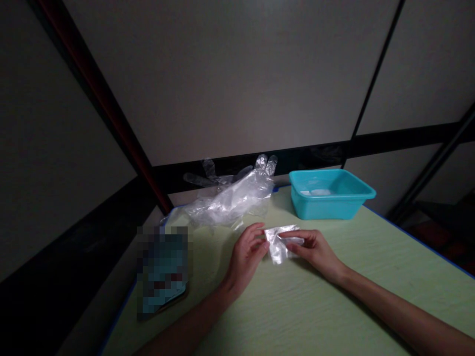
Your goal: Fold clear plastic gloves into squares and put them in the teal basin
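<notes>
A small folded plastic glove [276, 247], clear and shiny, is between my two hands just above the green table. My left hand [247, 252] holds its left edge, with the thumb at the near side and the fingers curled behind. From the right, my right hand [313, 249] grips the same plastic, index finger laid across the top and thumb below. Farther back lies a loose heap of clear disposable gloves [230, 198], several finger shapes sticking up at its far side. The exact layers of the folded plastic cannot be made out.
A turquoise plastic basin [330, 207] stands at the back right with something whitish inside. On the left is a pixelated, blurred-out object [165, 272]. The table [297, 316] has a blue edge, and pale panels [237, 84] rise behind it.
</notes>
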Demonstrator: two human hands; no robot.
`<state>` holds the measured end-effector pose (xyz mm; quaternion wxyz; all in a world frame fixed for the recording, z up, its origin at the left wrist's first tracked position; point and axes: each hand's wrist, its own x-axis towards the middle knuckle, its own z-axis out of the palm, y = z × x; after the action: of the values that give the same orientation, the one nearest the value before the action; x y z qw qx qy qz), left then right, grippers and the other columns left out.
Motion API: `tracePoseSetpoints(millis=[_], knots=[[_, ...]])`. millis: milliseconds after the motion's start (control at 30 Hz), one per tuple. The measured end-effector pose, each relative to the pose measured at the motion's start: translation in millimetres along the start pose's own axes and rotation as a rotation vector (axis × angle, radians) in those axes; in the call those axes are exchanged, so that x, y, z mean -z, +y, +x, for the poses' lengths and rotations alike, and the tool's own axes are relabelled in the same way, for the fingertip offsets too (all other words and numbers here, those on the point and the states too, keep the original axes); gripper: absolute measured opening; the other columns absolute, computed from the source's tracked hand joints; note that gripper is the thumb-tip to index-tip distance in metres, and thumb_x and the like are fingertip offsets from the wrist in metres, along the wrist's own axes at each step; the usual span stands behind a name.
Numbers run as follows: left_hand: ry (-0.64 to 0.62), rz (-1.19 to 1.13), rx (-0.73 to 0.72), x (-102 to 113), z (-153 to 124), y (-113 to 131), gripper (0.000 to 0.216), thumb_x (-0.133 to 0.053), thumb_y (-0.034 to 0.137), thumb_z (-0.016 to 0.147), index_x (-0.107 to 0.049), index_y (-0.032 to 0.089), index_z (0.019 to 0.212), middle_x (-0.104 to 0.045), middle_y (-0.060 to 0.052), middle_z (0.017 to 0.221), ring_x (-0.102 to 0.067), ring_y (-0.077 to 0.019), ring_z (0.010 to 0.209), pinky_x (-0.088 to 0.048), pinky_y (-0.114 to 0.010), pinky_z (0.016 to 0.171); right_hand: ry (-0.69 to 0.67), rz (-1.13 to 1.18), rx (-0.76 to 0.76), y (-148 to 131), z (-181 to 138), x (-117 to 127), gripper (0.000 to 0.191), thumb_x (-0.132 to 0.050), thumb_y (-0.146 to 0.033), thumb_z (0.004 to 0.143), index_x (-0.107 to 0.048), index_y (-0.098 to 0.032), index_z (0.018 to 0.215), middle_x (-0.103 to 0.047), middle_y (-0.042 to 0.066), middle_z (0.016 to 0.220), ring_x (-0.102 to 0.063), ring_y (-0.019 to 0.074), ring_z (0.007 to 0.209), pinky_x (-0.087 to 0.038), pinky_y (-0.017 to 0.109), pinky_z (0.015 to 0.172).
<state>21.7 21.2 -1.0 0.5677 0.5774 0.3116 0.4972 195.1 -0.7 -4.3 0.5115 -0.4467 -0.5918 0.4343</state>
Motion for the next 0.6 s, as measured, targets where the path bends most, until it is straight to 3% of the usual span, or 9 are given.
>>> tracePoseSetpoints(millis=[100,267,433,600], knots=[[0.014,-0.016,0.058,-1.2,-0.2,-0.3,0.045,-0.063,0.02,0.067,-0.051,0.017,0.11,-0.06,-0.006,0.099,-0.058,-0.0156,0.081,-0.045,-0.023,0.068,0.015,0.026,0.006,1.4,0.0,-0.8,0.023,-0.065,-0.025,0.066,-0.069,-0.022,0.089,-0.069,0.004,0.09,-0.062,0.0176,0.075,-0.047,0.03,0.067],[0.002,0.021,0.137,-3.2,-3.3,-0.4,0.05,-0.063,0.024,0.068,-0.053,0.011,0.114,-0.066,-0.006,0.084,-0.06,-0.017,0.077,-0.045,-0.022,0.067,0.001,0.033,0.048,1.4,-1.3,-2.9,0.024,-0.064,-0.023,0.066,-0.069,-0.024,0.09,-0.068,0.004,0.093,-0.062,0.0185,0.08,-0.047,0.03,0.071],[-0.001,0.053,0.121,-3.9,-7.1,4.5,0.05,-0.061,0.024,0.07,-0.052,0.013,0.118,-0.066,-0.005,0.086,-0.06,-0.0167,0.078,-0.045,-0.022,0.068,-0.028,-0.036,0.072,1.6,-1.9,-3.6,0.026,-0.06,-0.022,0.069,-0.068,-0.022,0.094,-0.069,0.004,0.09,-0.062,0.0192,0.079,-0.047,0.032,0.071],[0.019,0.102,0.0,-3.9,-4.8,2.2,0.022,-0.063,0.022,0.067,-0.069,0.015,0.087,-0.06,-0.008,0.102,-0.057,-0.0195,0.09,-0.046,-0.022,0.072,-0.032,-0.086,0.118,4.3,-2.5,-5.0,0.025,-0.058,-0.019,0.071,-0.068,-0.022,0.094,-0.068,0.004,0.094,-0.061,0.0201,0.086,-0.045,0.035,0.08]])
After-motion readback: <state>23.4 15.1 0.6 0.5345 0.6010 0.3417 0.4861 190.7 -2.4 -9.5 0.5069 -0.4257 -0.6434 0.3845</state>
